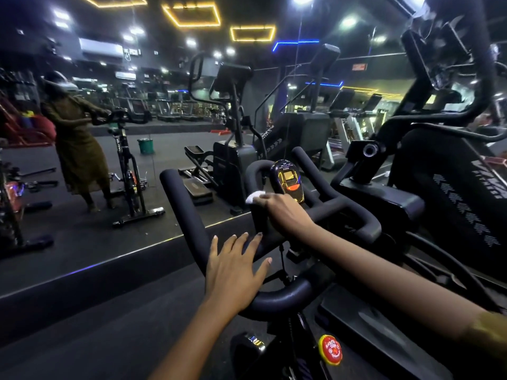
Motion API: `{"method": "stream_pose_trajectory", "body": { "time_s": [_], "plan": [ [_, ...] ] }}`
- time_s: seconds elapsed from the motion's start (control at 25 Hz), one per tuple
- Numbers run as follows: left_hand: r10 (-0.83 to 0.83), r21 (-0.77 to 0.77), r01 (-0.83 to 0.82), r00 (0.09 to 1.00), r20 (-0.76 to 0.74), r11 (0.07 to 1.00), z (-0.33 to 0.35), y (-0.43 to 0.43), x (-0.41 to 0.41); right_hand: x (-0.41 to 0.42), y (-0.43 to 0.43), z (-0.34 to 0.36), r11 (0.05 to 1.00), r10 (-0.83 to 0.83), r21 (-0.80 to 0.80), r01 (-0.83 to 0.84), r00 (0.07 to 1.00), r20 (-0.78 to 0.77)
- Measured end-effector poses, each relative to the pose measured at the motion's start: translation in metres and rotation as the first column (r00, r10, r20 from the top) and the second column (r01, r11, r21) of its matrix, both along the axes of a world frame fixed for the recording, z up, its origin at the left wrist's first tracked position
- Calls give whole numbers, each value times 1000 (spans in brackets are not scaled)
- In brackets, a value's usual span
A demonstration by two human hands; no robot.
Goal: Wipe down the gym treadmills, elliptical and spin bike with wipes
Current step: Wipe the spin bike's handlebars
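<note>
On the handlebar (189, 215), right hand (285, 212) gripping wipe (253, 197) — left hand (233, 270) flat (fingers spread).

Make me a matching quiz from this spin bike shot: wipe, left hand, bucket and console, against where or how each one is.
1 wipe
2 left hand
3 bucket
4 console

A green, on the floor
B fingers spread on the handlebar
C white, held by the right hand
D gold and black, beside the right hand

Pairs: 1-C, 2-B, 3-A, 4-D
</note>
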State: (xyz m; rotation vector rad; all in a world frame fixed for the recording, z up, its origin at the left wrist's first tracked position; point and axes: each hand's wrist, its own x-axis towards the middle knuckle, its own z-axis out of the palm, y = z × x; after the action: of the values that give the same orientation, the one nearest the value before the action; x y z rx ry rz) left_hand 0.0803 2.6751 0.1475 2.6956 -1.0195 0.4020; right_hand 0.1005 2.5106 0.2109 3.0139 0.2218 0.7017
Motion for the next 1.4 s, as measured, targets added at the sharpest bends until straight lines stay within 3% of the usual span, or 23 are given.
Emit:
{"method": "stream_pose_trajectory", "body": {
  "time_s": [0.08, 0.12, 0.2, 0.28, 0.4, 0.8, 0.96, 1.08, 1.16, 1.24, 1.4],
  "plan": [
    [-38, -42, 37, 999, -11, 998, 5, -3, 3, -28, -14, 1, 999, 30, 14, -30, 999, -35],
    [-73, -56, 72, 997, -3, 996, 8, -8, 6, -36, -23, 6, 997, 15, 74, -17, 999, 34],
    [-139, -24, 140, 990, 27, 990, 12, -21, 15, -34, -44, 21, 967, -50, 251, -39, 940, 336],
    [-179, 81, 174, 981, 70, 981, 12, -32, 20, -15, -63, 35, 951, -139, 307, -23, 857, 497],
    [-186, 199, 157, 973, 135, 967, 6, -37, 23, 15, -75, 30, 981, -89, 191, 14, 917, 388],
    [-182, 134, 166, 975, 124, 977, 1, -38, 25, -52, -113, -57, 979, 153, 96, -181, 957, 247],
    [-177, 131, 163, 978, 110, 978, 1, -37, 25, -26, -100, -21, 982, 61, 137, -134, 897, 439],
    [-173, 137, 157, 979, 108, 978, 2, -37, 25, 9, -76, 1, 985, 46, 136, -109, 914, 402],
    [-174, 132, 159, 979, 109, 978, 1, -38, 25, 16, -81, -1, 971, -57, 236, -41, 917, 394],
    [-176, 130, 162, 978, 108, 978, 1, -37, 25, 8, -89, -13, 938, -155, 346, 12, 909, 388],
    [-175, 109, 163, 979, 107, 980, 1, -37, 25, -17, -71, -43, 916, -248, 388, 106, 908, 337]
  ]
}}
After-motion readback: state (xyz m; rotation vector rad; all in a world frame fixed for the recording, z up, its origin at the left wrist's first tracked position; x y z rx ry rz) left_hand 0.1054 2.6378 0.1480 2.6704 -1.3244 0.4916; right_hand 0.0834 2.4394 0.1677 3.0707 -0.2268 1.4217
